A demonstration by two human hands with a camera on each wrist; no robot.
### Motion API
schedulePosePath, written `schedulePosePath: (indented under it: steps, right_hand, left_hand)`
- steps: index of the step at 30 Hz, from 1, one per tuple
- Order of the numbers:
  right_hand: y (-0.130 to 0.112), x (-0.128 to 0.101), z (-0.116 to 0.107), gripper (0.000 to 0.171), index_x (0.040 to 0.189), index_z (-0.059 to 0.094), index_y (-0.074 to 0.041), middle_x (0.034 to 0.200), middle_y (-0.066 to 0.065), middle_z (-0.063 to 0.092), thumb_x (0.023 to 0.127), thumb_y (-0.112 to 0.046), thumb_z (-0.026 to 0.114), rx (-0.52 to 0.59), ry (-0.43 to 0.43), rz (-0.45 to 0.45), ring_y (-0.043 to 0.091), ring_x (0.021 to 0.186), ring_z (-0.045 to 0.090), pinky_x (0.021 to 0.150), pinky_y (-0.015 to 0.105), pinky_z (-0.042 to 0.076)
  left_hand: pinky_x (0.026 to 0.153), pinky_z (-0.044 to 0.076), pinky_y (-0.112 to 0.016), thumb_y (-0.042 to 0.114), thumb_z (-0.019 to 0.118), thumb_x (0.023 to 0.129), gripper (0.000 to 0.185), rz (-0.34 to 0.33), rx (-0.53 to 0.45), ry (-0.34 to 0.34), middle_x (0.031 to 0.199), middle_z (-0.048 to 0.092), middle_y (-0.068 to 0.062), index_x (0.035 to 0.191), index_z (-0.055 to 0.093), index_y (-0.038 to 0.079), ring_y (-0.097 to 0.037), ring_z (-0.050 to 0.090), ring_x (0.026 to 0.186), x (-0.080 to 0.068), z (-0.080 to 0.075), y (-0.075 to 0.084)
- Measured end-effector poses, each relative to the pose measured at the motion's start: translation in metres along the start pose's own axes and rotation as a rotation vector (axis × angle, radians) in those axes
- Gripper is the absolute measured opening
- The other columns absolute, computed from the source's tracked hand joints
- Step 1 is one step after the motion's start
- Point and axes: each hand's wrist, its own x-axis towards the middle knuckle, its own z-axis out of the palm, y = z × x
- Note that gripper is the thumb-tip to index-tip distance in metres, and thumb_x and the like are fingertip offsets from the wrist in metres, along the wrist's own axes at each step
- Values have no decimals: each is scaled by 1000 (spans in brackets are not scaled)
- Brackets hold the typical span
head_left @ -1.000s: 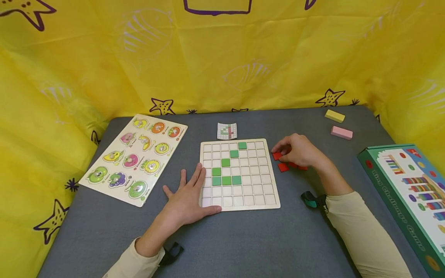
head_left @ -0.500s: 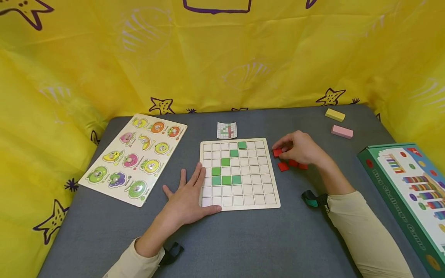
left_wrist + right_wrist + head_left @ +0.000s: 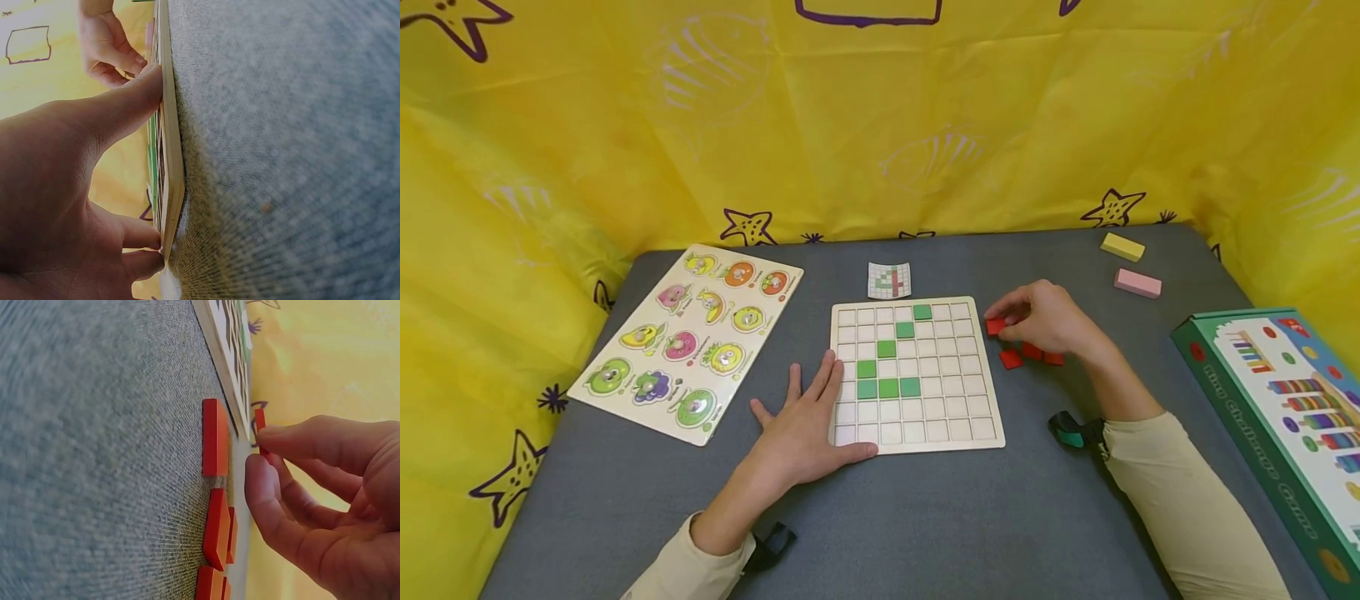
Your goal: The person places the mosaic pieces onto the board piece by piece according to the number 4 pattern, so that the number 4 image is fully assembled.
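My left hand (image 3: 797, 437) rests on the left edge of a wooden grid board (image 3: 958, 431), thumb on the near edge and fingers spread along the side. Several green square tiles (image 3: 888, 388) sit in the grid in a diagonal line with a short row at its lower end. Right of the board, my right hand (image 3: 1048, 321) pinches a red square tile (image 3: 260, 419) between thumb and fingers; the right wrist view shows it raised above the table. Several other red tiles (image 3: 1011, 359) lie on the cloth below that hand.
A small pattern card (image 3: 889, 282) lies behind the board. To the left is a fruit puzzle board (image 3: 696, 342). A yellow block (image 3: 1122, 248) and a pink block (image 3: 1138, 284) lie at the back right, near a green game box (image 3: 1247, 433).
The right hand has lifted slightly, with the pinched red tile rising a little and shifting toward the board. The left hand and the board stay in place.
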Motion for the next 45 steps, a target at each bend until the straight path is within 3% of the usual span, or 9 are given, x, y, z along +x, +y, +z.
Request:
schedulePosePath:
  steps: [13,22,30,45]
  right_hand:
    - [-10,5,7,25,109,83,-13,100,8,80,85,-12,86,48,40,-29,20,90,69,81,33,51]
    - [-29,14,21,27,108,83,-15,99,6,78,82,-12,89,103,-20,-28,20,89,66,80,33,51]
    - [-40,25,33,25,108,83,-13,102,7,78,84,-7,82,162,-78,-3,22,90,68,77,30,54]
    - [-57,38,40,29,110,82,-11,105,10,76,82,-2,81,215,-125,63,24,91,66,75,32,54]
  left_hand:
    - [98,-1,-96,73,77,78,124,-2,-8,3,177,0,2,169,14,17,-50,-4,158,1,-2,-1]
    - [98,-1,-95,72,78,78,124,1,-10,3,177,1,1,169,14,17,-50,-3,158,1,-2,0]
    - [98,-1,-96,72,78,78,124,-2,-10,5,177,2,1,169,15,17,-51,-2,158,-1,-1,1]
    - [99,0,-95,73,78,78,124,-11,0,-7,177,3,0,169,15,16,-51,0,159,-1,-2,1]
